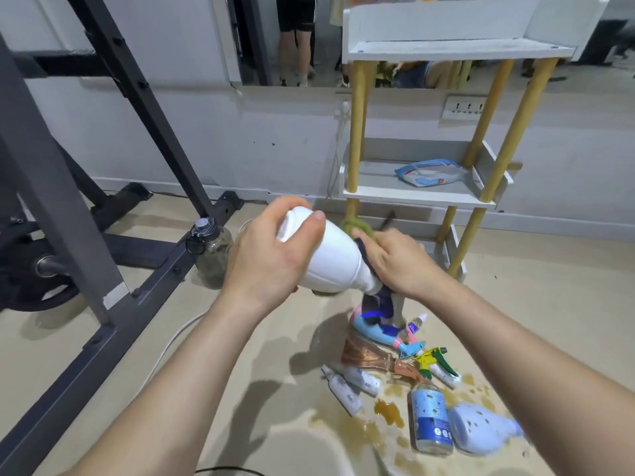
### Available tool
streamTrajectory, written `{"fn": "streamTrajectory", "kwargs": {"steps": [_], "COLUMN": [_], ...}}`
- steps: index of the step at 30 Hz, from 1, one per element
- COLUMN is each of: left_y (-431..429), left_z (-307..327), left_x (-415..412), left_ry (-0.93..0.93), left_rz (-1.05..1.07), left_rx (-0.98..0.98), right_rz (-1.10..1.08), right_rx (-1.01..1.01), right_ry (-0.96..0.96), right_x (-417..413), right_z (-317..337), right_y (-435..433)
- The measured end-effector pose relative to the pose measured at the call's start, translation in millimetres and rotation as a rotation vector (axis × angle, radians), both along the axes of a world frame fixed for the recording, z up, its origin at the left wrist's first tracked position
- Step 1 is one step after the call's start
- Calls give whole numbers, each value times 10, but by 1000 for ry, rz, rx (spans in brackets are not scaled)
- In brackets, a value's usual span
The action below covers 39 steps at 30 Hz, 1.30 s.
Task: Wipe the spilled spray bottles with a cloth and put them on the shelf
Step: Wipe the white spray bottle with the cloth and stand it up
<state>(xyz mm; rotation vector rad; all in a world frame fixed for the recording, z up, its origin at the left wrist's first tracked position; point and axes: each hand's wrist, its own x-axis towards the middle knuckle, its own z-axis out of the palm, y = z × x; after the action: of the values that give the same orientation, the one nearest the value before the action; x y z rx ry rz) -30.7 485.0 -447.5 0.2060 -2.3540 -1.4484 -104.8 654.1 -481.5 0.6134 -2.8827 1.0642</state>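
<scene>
Above a spill-stained floor (549, 269), the white bottle (330, 266) is gripped at its base by the left hand (264, 266) and should be turned slowly while the cloth (381, 302), clenched by the right hand (398, 262), is rubbed round its neck.

A home gym: steel rack (103, 139), weight plate (31, 269), wall mirror (292, 39).

One lifted white bottle (330, 259), one cloth (381, 305), one shelf (412, 197), one wipes pack (429, 171).
</scene>
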Motion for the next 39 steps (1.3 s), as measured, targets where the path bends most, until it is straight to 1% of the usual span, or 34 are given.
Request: {"fn": "streamTrajectory", "kwargs": {"steps": [1,2,4,6,7,9,11,13,15,16,18,20,24,28,30,32,35,37,39], "left_y": [-13,-33,-53,-64,-66,-73,-100,-177,-305,-386,-576,-799,-1251,-1526,-1617,-1674,-1763,-1827,-1905], "left_z": [-8,-31,-64,-103,-118,-115,-100,-93,-102,-116,-146,-148,-83,17,51,43,-70,-200,-387], "left_x": [-8,-33,-74,-127,-144,-160,-143,-104,-36,8,122,236,463,597,610,616,663,679,648], "left_ry": [11,-4,-97,-166,-178,-180,-197,-219,-233,-236,-253,-263,-220,-214,-219,-225,-238,-260,-291], "left_rz": [-7,-5,8,24,29,35,21,10,0,-11,-38,-67,-75,-23,13,34,75,97,136], "left_rx": [-38,-65,-87,-104,-118,-162,-237,-310,-328,-294,-163,-69,-27,-37,-21,-68,-102,-78,-10], "right_rz": [5,17,40,113,161,214,241,248,222,189,115,86,188,248,270,273,272,300,332], "right_rx": [-27,-107,-301,-472,-506,-455,-384,-371,-364,-354,-385,-400,-221,-110,-121,-166,-296,-342,-364], "right_ry": [-18,-42,-77,-71,-66,13,44,-20,-115,-130,-144,-205,-329,-342,-338,-356,-464,-543,-577], "right_x": [-4,28,158,325,419,586,661,627,523,467,384,359,373,382,393,390,381,400,416], "right_z": [-33,-44,-36,-32,-66,-196,-345,-394,-347,-301,-195,-82,180,451,487,461,314,115,-146], "right_y": [42,69,88,55,18,-50,-92,-109,-182,-245,-410,-600,-1037,-1470,-1622,-1725,-1856,-1931,-2013]}}
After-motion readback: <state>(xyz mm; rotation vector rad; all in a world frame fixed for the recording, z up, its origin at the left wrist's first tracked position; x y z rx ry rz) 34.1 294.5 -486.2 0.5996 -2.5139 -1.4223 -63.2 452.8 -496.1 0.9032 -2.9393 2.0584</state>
